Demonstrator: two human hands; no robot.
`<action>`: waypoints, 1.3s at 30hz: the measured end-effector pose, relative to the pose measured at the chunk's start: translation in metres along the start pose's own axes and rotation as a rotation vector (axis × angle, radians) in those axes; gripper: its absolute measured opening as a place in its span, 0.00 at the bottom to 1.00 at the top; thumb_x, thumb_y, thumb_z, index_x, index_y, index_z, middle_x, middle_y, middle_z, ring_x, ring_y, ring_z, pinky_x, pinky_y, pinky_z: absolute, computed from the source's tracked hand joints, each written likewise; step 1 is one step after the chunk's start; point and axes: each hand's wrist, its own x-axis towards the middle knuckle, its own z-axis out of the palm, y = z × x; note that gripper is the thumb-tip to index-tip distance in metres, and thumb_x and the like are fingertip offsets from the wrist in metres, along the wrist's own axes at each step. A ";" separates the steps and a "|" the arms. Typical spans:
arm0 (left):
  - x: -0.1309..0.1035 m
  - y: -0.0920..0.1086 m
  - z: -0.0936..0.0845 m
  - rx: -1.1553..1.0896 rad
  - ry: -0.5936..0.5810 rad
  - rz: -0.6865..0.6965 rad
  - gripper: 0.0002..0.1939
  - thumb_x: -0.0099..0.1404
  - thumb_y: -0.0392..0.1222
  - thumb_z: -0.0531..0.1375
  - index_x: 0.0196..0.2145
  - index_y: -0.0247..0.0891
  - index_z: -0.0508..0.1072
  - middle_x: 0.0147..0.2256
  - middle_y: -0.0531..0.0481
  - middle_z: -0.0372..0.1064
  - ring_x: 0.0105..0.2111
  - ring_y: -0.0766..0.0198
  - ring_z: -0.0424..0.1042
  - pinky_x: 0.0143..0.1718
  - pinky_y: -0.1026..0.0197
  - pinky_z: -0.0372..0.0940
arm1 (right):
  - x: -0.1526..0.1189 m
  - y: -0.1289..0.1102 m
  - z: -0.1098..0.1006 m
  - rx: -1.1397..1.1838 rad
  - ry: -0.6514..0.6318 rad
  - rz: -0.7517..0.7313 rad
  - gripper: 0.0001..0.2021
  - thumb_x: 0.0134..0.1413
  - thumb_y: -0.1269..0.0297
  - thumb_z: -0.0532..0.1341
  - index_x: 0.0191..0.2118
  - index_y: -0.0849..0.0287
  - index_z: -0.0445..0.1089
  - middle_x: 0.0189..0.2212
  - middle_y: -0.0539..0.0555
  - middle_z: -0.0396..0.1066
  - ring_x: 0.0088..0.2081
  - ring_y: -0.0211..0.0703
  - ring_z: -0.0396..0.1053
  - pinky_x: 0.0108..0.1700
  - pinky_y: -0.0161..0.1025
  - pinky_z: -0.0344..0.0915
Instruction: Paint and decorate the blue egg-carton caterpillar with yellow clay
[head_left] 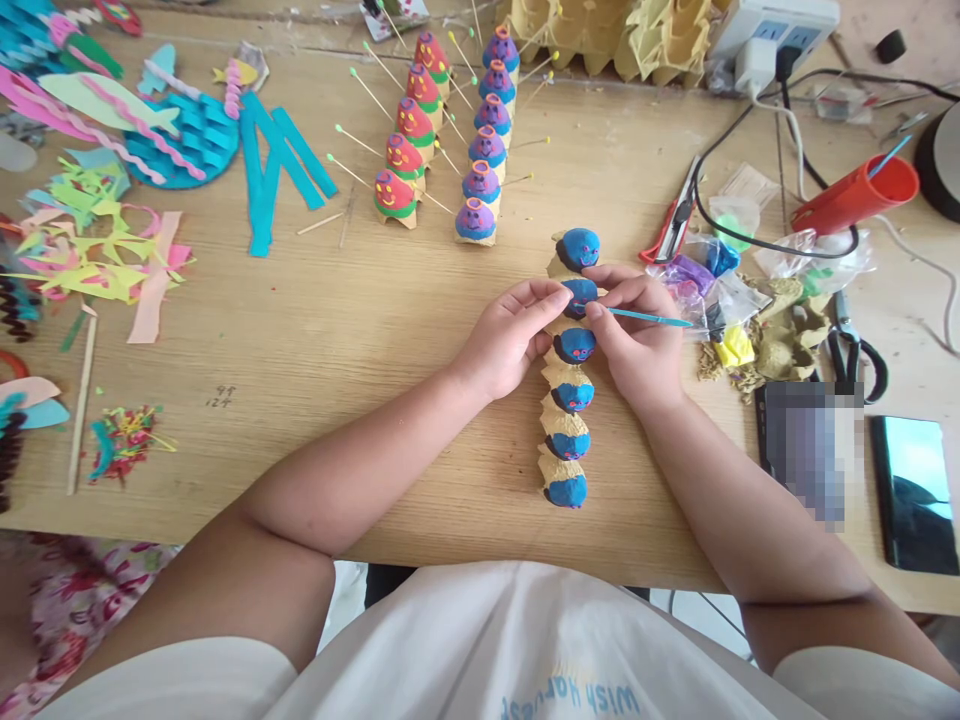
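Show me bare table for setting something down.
The widest patch of table lies between the paper scraps and the left forearm; a smaller one between the blue row and the right forearm. Crowded: right of the right hand, with cutter, clay bags and scissors.

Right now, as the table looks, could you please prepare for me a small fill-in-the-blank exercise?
The blue stick is held in the ____ hand.
The blue row between the forearms has ____ painted-looking heads.
The red row stands to the ____ of the purple row.
The handles of the scissors are ____.

Missing words: right; six; left; black.
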 end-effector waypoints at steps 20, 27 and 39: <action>0.001 0.000 -0.001 -0.005 -0.008 0.022 0.14 0.65 0.45 0.77 0.37 0.40 0.76 0.35 0.56 0.81 0.31 0.69 0.80 0.30 0.67 0.73 | 0.002 0.001 0.000 0.001 0.089 -0.087 0.15 0.64 0.48 0.74 0.37 0.50 0.72 0.47 0.50 0.82 0.54 0.48 0.81 0.62 0.56 0.77; 0.000 0.005 0.000 0.007 0.049 -0.021 0.17 0.66 0.51 0.76 0.39 0.41 0.74 0.34 0.56 0.80 0.31 0.68 0.80 0.30 0.67 0.73 | 0.005 0.011 -0.003 0.083 0.247 -0.018 0.15 0.64 0.47 0.73 0.39 0.49 0.72 0.42 0.48 0.78 0.44 0.41 0.79 0.52 0.47 0.78; 0.002 0.001 -0.003 0.016 0.032 0.019 0.17 0.68 0.53 0.75 0.40 0.43 0.74 0.36 0.54 0.81 0.35 0.63 0.82 0.32 0.64 0.74 | 0.003 0.001 0.001 0.043 0.095 0.014 0.22 0.57 0.39 0.75 0.34 0.51 0.71 0.38 0.50 0.72 0.42 0.43 0.73 0.51 0.47 0.75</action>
